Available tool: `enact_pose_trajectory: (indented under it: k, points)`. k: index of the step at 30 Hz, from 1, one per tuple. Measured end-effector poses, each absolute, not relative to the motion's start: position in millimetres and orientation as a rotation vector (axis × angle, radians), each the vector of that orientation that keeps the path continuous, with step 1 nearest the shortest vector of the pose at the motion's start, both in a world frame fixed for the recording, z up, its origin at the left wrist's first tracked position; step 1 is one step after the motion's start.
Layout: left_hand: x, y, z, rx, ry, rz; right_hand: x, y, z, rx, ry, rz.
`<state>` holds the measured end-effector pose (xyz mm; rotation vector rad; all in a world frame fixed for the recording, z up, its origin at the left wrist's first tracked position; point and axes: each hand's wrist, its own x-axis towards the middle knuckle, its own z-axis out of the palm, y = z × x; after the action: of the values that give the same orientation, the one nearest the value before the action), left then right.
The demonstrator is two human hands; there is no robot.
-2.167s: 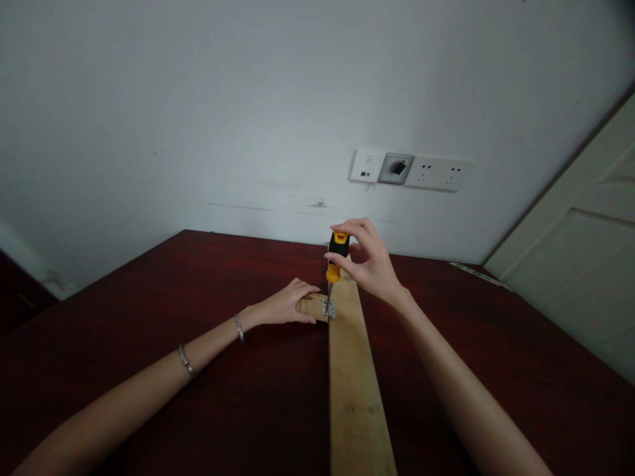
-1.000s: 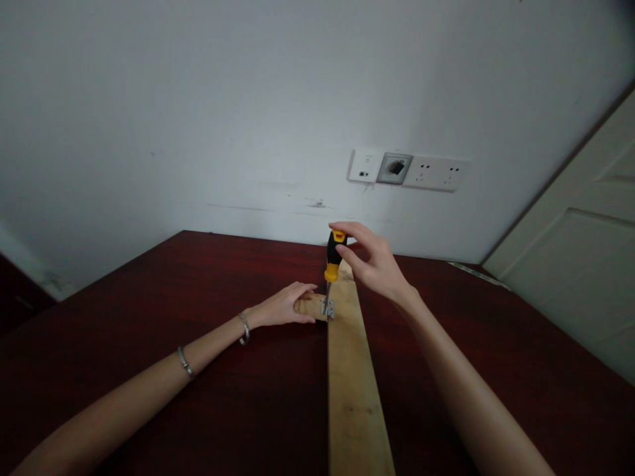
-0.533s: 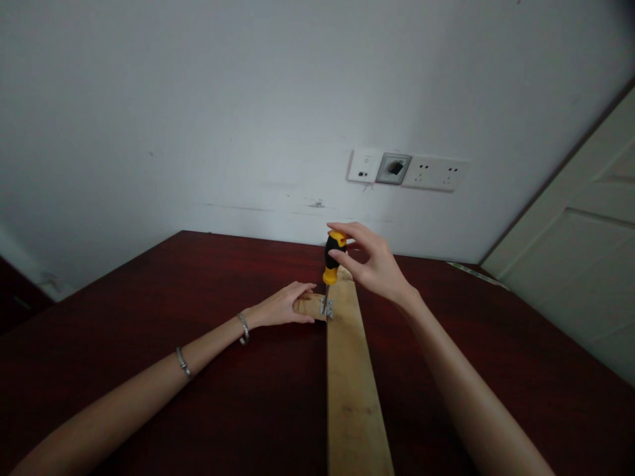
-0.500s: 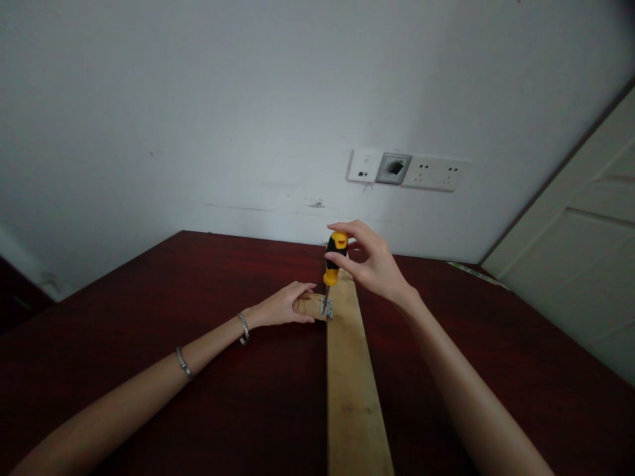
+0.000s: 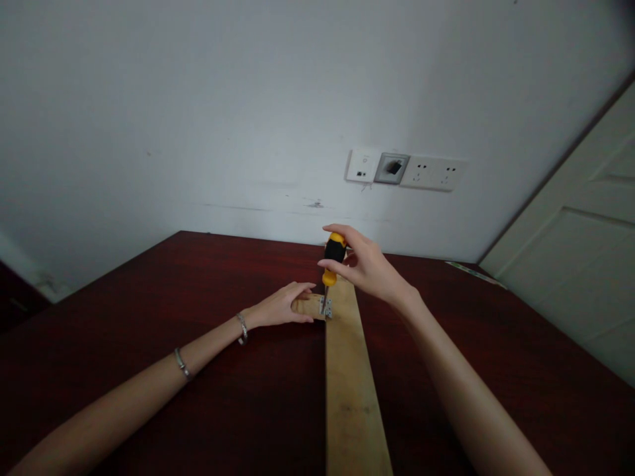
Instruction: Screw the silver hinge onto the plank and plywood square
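The thumb and fingers of the right hand point(image 5: 364, 264) grip the screwdriver point(image 5: 336, 250), its shaft slanting down to the metal plate point(image 5: 328, 307). Left of the plate, the left hand point(image 5: 280, 307) pinches the wooden block point(image 5: 306, 307). The plate bridges the block and the long board point(image 5: 350, 377), which runs nearward from it across the table point(image 5: 223, 410). Tip seating is too small to verify. Caution: a tilted shaft may slip off the plate; a slack left-hand grip may let the block shift.
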<state>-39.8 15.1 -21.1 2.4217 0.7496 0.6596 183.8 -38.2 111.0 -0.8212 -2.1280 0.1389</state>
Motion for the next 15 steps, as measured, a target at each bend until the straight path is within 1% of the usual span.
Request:
enact_pose_trajectory:
  k: [2,6,15]
  points:
    - [-39.7,15.1,-19.5,2.457,0.726,0.650,183.9,-39.8,112.2,-0.837,-2.179,0.082]
    - [-39.5,17.4,-19.7,2.569,0.648,0.637,186.1,-44.5,116.4,-0.803,-2.251,0.098]
    - [-40.4,18.1,-23.7,2.633,0.598,0.597,182.7,-43.2,116.7,-0.829,-2.163,0.014]
